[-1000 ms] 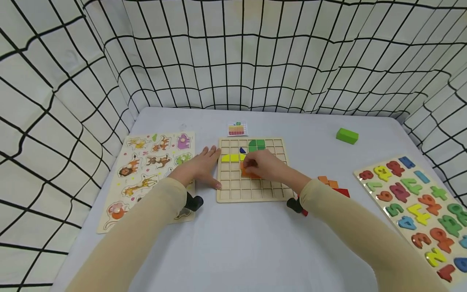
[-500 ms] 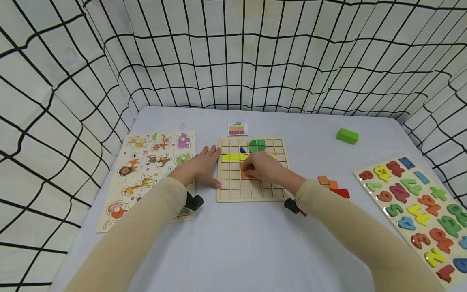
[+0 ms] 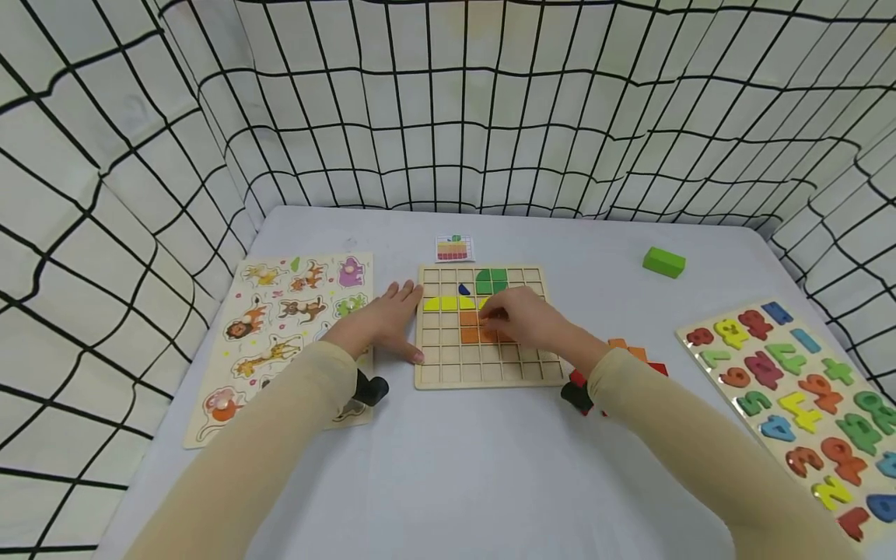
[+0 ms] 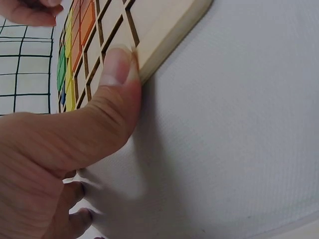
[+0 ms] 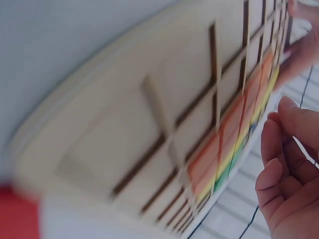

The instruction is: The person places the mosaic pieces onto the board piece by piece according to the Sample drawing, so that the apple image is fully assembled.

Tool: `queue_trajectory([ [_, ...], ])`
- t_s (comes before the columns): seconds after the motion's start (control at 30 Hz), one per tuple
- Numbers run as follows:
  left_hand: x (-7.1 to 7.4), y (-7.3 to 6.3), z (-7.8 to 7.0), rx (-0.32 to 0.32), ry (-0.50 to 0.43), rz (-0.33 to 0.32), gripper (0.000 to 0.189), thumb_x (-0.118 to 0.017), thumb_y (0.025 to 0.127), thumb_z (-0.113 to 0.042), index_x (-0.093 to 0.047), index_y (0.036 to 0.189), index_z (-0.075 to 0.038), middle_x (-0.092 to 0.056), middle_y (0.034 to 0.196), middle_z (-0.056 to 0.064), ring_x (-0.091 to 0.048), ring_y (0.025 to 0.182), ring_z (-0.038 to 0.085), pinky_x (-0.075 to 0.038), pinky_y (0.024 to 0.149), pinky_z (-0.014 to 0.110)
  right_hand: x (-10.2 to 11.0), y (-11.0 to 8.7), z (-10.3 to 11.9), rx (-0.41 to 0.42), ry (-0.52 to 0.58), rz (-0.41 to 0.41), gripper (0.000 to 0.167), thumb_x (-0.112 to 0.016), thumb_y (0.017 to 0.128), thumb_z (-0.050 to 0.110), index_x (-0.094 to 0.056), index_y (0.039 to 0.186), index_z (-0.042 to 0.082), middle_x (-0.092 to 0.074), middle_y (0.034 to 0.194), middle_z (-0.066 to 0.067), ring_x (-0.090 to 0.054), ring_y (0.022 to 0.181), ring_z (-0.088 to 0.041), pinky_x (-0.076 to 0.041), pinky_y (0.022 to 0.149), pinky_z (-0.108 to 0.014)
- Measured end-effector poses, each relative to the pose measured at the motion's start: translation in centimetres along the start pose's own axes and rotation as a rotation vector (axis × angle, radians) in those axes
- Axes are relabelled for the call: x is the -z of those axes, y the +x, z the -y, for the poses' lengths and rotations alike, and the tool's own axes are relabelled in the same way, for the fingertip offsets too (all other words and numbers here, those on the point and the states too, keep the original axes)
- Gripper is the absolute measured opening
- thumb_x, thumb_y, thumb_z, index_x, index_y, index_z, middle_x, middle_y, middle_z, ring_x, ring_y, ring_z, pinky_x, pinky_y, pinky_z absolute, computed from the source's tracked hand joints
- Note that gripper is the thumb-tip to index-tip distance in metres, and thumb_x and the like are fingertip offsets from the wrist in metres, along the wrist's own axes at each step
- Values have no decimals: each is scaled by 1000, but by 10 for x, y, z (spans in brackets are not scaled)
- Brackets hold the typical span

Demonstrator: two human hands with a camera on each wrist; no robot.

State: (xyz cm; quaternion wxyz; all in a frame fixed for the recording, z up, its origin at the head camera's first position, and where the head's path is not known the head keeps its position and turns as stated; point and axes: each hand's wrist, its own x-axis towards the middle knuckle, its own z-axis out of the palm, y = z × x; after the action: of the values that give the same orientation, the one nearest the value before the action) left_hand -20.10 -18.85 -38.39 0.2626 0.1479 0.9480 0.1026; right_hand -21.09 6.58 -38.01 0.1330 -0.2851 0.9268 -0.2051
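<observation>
A wooden grid board [image 3: 437,365] lies flat in the middle of the table. On it sit orange square tiles [image 3: 469,335], a row of yellow pieces [image 3: 448,302], green pieces [image 3: 493,281] and a small dark blue piece [image 3: 463,289]. My left hand [image 3: 381,320] lies spread at the board's left side, its thumb [image 4: 117,67] pressing the board's edge. Over the orange tiles hovers my right hand [image 3: 526,317], fingers loosely curled. In the right wrist view its thumb and index tips [image 5: 273,119] come together, with no tile visible between them.
Loose orange tiles [image 3: 635,352] and red pieces [image 3: 578,379] lie right of the board, partly behind the right forearm. A small pattern card [image 3: 454,249] sits behind the board. An animal puzzle [image 3: 217,365] is left, a number puzzle [image 3: 752,420] right, a green block [image 3: 663,262] back right.
My right hand has lifted slightly and shifted right, uncovering more orange tiles on the board and red pieces by the wrist. The left hand has stayed in place.
</observation>
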Motion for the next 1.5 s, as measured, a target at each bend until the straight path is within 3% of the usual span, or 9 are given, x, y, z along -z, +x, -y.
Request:
queue_trajectory([
  [0.33,2,0,0,8,3,14,123,-83,82,-49,-3,164,-2,3,172,20,4,159,43,-10,130,56,35,-58,-72,-180,22,-51,21,-69,96,6,-75,116,3,-74,110,-12,-62,98,-26,-60,88,-40],
  [0.53,2,0,3,13,2,13,124,-83,82,-48,-3,164,-2,4,172,20,4,159,43,-10,129,57,47,-93,-108,-299,27,34,28,-71,95,11,-72,122,3,-71,112,-14,-60,102,-29,-60,86,-39],
  [0.67,0,0,5,18,5,8,124,-83,82,-49,-3,164,-2,3,172,20,4,159,43,-11,129,57,51,-107,-123,-318,33,87,31,-73,94,14,-71,122,2,-71,112,-14,-61,102,-28,-61,84,-38],
  [0.83,-2,2,5,18,-6,8,125,-84,81,-49,-3,164,-2,3,172,20,4,159,43,-11,129,57,47,-110,-131,-311,24,111,31,-75,93,14,-72,122,4,-71,112,-12,-61,103,-28,-62,87,-40],
  [1.03,-1,0,4,10,-3,7,125,-84,81,-48,-3,164,-2,3,172,20,4,159,43,-11,129,57,45,-109,-131,-280,-4,79,24,-76,91,10,-71,114,5,-69,105,-9,-61,100,-27,-61,87,-42],
  [1.27,0,1,2,10,-5,17,124,-83,82,-49,-3,164,-2,4,172,20,5,159,42,-10,129,57,43,-103,-120,-275,-4,-12,15,-76,91,7,-66,101,9,-67,98,-7,-59,96,-26,-60,83,-36],
  [1.5,1,2,0,12,-9,23,124,-83,82,-48,-2,164,-3,4,172,19,5,159,41,-9,130,56,39,-73,-93,-161,31,-136,11,-75,92,4,-67,98,8,-68,97,-8,-63,96,-26,-60,89,-42],
])
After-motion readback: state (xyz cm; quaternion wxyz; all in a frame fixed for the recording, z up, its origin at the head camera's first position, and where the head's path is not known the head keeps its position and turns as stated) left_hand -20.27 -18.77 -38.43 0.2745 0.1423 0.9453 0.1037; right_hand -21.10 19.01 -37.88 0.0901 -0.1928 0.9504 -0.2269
